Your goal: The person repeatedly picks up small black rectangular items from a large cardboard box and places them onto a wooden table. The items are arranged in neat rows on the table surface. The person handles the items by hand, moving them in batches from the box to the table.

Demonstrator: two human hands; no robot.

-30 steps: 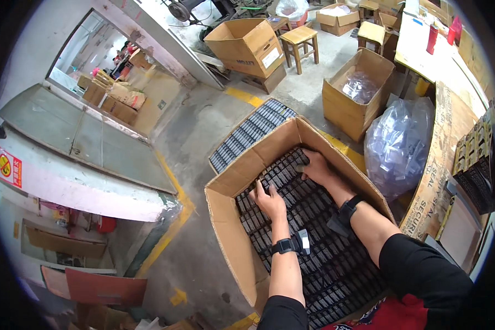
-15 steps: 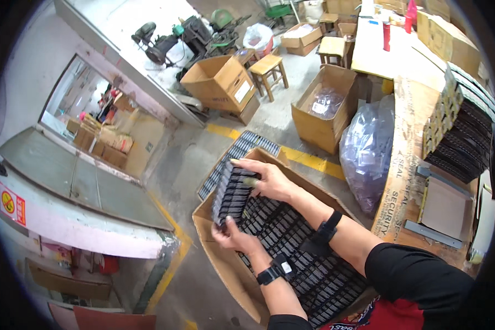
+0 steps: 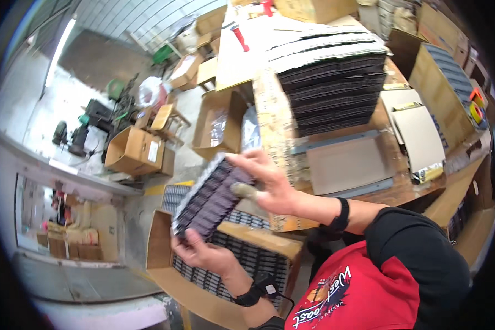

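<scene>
Between my two hands is a block of black ribbed plastic strips [image 3: 212,197], tilted, with a pale grey edge. My left hand [image 3: 206,256] grips its lower end, thumb on the near face. My right hand [image 3: 269,184] grips its upper right end, and a worn, light-coloured cover sits on one finger. The block is above an open cardboard carton [image 3: 160,242] packed with rows of similar black strips [image 3: 253,254]. What exactly the strips are, I cannot tell.
To the right, a wooden table [image 3: 283,212] bears a tall stack of black sheets with white tops [image 3: 335,91] and a shallow beige tray [image 3: 349,162] between grey metal bars. Cardboard boxes [image 3: 135,151] and a wooden stool [image 3: 168,118] stand beyond. Another carton [image 3: 462,198] is at far right.
The view has swung right toward the table. Both hands have lifted the block up and away from the carton's contents, still gripping it at both ends.
</scene>
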